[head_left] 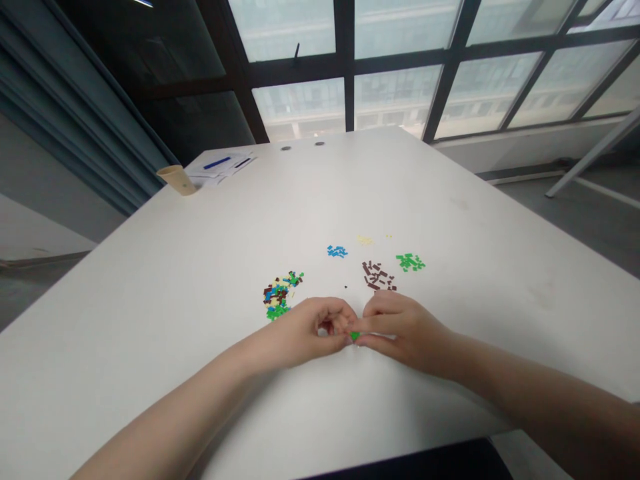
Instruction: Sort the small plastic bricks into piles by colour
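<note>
Green mini brick (355, 336) pinched between left hand (320, 327) and right hand (407, 335), both clenched on it, over white table (500, 320). Beyond it: brown pile (379, 275), green pile (411, 262), blue pile (337, 251). Mixed pile (280, 295) to its left. Far left: tan cup (176, 180) on its side, contents not visible.

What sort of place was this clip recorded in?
Probably an office or workroom: a large white table with papers and a tan cup at its far corner, beside black-framed windows looking out on a building.
</note>
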`<state>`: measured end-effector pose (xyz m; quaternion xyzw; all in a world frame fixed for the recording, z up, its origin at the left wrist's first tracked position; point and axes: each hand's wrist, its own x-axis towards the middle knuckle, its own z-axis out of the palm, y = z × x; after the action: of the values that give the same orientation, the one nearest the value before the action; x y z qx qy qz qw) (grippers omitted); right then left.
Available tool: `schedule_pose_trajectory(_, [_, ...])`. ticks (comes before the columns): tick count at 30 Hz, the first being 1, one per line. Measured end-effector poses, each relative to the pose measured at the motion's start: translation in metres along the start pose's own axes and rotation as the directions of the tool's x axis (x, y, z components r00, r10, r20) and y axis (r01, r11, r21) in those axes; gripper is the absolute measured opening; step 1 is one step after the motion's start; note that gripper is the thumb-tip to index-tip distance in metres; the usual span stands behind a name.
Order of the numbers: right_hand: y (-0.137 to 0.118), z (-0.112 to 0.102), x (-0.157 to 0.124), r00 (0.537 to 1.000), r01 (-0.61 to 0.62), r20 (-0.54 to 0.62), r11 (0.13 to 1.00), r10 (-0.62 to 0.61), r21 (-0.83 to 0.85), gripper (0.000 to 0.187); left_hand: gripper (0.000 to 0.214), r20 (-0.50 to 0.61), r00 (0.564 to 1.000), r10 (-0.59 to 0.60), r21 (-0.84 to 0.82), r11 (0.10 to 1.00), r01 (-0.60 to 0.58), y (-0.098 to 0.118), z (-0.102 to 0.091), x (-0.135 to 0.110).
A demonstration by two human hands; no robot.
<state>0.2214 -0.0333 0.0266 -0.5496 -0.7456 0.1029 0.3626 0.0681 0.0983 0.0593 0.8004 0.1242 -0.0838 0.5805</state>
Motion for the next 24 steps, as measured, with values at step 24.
schedule_pose_trajectory(24, [0.071, -0.061, 0.002, 0.67, -0.63, 0.038, 0.595, 0.741, -0.499, 0.016, 0.024, 0.01, 0.998, -0.065, -0.15, 0.987, 0.066, -0.026, 0.003, 0.009])
